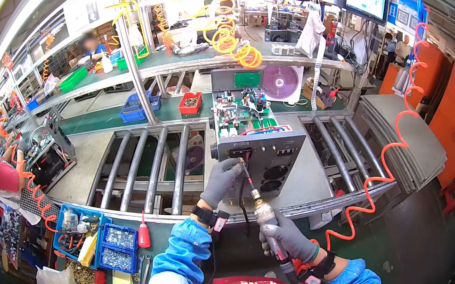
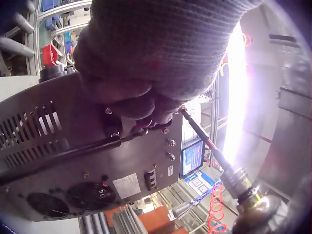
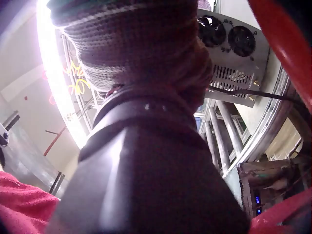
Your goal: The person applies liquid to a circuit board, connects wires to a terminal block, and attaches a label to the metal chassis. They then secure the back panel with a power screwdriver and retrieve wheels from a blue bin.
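My gloved right hand (image 1: pixel 289 238) grips a power screwdriver (image 1: pixel 268 216), its long bit (image 2: pixel 199 129) slanting up to the rear panel of a grey metal machine. My gloved left hand (image 1: pixel 220 182) is at that panel (image 1: pixel 272 153), fingers curled, fingertips right at the bit's tip and the end of a black cord (image 2: pixel 63 158). I cannot tell what lies between those fingers. The cord hangs down the panel past two fans (image 2: pixel 90 195). The machine's top is off, showing circuit boards (image 1: pixel 246 110). In the right wrist view, the screwdriver's dark body (image 3: pixel 146 170) fills the middle.
The machine stands on a conveyor with metal rollers (image 1: pixel 156 167). Blue bins of screws (image 1: pixel 120 237), a red bottle (image 1: pixel 143 233) and wrenches lie at the front left. An orange coiled hose (image 1: pixel 369 201) hangs at right beside stacked panels (image 1: pixel 406 137). Another person works at far left.
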The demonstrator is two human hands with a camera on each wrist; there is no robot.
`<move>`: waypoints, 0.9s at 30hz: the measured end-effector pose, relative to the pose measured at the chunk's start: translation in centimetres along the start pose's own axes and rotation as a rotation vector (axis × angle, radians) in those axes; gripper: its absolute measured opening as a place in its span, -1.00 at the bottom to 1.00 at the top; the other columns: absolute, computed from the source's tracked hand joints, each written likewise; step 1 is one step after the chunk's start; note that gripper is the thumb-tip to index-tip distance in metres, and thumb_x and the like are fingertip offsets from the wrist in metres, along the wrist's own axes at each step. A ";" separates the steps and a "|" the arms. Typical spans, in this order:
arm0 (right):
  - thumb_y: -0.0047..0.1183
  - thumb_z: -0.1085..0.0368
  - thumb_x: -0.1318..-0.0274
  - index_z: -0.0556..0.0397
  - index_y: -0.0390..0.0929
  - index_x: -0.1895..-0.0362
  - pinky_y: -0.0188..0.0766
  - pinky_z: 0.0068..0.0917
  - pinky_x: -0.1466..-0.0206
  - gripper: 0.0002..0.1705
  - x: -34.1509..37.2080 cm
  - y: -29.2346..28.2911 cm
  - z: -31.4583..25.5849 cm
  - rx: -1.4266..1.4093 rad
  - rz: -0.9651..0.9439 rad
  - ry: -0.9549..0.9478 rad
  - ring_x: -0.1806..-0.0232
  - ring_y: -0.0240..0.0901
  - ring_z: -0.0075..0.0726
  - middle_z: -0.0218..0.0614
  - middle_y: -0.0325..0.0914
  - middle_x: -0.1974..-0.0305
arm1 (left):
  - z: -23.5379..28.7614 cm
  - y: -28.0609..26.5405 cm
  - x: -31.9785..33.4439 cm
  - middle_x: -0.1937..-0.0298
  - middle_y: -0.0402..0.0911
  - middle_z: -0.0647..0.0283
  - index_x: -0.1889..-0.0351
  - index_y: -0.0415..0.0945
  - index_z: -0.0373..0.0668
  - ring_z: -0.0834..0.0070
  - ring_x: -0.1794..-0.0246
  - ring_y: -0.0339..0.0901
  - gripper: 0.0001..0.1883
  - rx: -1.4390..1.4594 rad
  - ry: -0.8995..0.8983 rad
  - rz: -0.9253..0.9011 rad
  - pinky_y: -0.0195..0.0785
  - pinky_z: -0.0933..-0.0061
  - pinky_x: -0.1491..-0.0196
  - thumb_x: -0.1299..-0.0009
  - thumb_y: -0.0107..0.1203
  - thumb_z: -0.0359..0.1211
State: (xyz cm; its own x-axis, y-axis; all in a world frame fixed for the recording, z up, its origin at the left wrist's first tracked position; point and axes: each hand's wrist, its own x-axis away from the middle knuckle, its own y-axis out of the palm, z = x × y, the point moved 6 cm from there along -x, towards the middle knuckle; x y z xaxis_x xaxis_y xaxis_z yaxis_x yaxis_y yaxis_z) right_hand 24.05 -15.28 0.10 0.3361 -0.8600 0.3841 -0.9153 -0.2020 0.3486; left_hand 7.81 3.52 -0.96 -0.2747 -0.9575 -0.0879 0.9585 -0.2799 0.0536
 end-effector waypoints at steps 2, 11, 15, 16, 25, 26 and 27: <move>0.15 0.20 -0.22 -0.02 0.12 -0.37 0.59 -0.36 0.46 -0.30 0.1 0.1 -0.1 0.018 0.001 -0.004 0.48 0.52 -0.39 -0.27 0.49 0.35 | 0.4 0.1 0.2 0.25 0.64 0.40 0.00 0.62 -0.29 0.73 0.29 0.49 -0.74 -0.024 -0.023 0.000 0.36 0.64 0.25 -0.48 0.12 -0.33; 0.09 0.17 -0.24 -0.01 0.18 -0.28 0.63 -0.34 0.42 -0.41 -0.1 0.7 -0.7 0.034 0.015 -0.017 0.46 0.54 -0.38 -0.26 0.50 0.33 | 0.1 0.4 -0.3 0.25 0.65 0.34 0.05 0.63 -0.34 0.68 0.23 0.52 -0.75 0.018 0.014 -0.050 0.38 0.59 0.15 -0.46 0.12 -0.34; 0.04 0.13 -0.29 -0.04 0.20 -0.25 0.62 -0.34 0.42 -0.47 -0.5 0.9 -1.1 -0.006 0.009 0.000 0.46 0.53 -0.39 -0.28 0.50 0.33 | 0.5 0.8 0.1 0.38 0.62 0.35 0.16 0.64 -0.33 0.69 0.43 0.48 -0.74 -0.041 -0.019 0.091 0.33 0.60 0.37 -0.44 0.15 -0.28; 0.03 0.12 -0.31 -0.05 0.21 -0.24 0.62 -0.34 0.42 -0.49 -0.7 0.9 -1.1 -0.016 0.002 0.001 0.46 0.53 -0.40 -0.29 0.50 0.34 | -0.2 0.7 -0.1 0.44 0.59 0.37 0.22 0.64 -0.30 0.70 0.52 0.44 -0.73 -0.045 -0.024 0.119 0.28 0.61 0.46 -0.44 0.16 -0.24; -0.08 0.00 -0.41 -0.04 0.37 -0.04 0.59 -0.38 0.45 -0.65 -1.0 2.1 -0.8 -0.280 0.006 0.073 0.47 0.53 -0.42 -0.33 0.53 0.36 | 0.1 1.4 0.4 0.53 0.55 0.36 0.40 0.62 -0.30 0.69 0.56 0.41 -0.67 0.069 0.000 0.276 0.26 0.56 0.50 -0.39 0.22 -0.18; -0.07 0.01 -0.41 -0.06 0.35 -0.07 0.59 -0.38 0.44 -0.65 -0.9 2.3 -0.9 -0.319 0.005 0.091 0.46 0.54 -0.41 -0.33 0.52 0.36 | 0.1 1.3 0.4 0.53 0.56 0.35 0.42 0.62 -0.31 0.68 0.55 0.42 -0.67 0.025 0.006 0.283 0.26 0.56 0.49 -0.39 0.22 -0.18; -0.07 0.01 -0.41 -0.07 0.34 -0.10 0.59 -0.37 0.44 -0.64 -0.9 2.6 -1.0 -0.361 0.004 0.108 0.46 0.54 -0.40 -0.33 0.51 0.35 | 0.0 1.1 0.4 0.52 0.57 0.34 0.43 0.62 -0.32 0.68 0.54 0.42 -0.66 0.018 -0.010 0.281 0.26 0.55 0.48 -0.39 0.21 -0.19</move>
State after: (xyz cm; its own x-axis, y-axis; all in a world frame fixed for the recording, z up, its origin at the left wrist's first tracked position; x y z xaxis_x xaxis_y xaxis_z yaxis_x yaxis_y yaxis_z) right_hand 21.59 -14.59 1.54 0.3721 -0.8019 0.4674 -0.7856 -0.0039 0.6187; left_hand 8.80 2.86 -0.96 0.0011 -0.9984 -0.0570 0.9958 -0.0042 0.0919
